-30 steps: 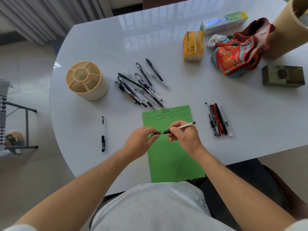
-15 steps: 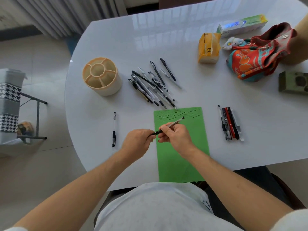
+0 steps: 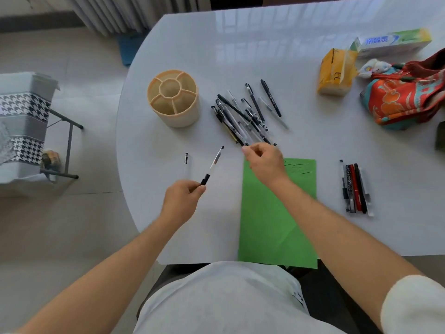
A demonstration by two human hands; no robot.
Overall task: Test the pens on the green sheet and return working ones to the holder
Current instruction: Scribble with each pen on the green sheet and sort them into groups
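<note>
While the left hand pinches a capped pen by its lower end, long axis slanting toward the holder near the tabletop's left edge, the right hand, fingers pinched, reaches the pen pile; contents indiscernible.

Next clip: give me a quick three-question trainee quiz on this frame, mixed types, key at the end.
1. True or false: the holder already has pens in it.
2. The left hand holds: A) a capped pen B) the green sheet C) nothing.
3. Fill in: the right hand reaches to the near end of the pen ____.

Key: 1 false, its compartments show empty. 2 A. 3 pile.
</note>
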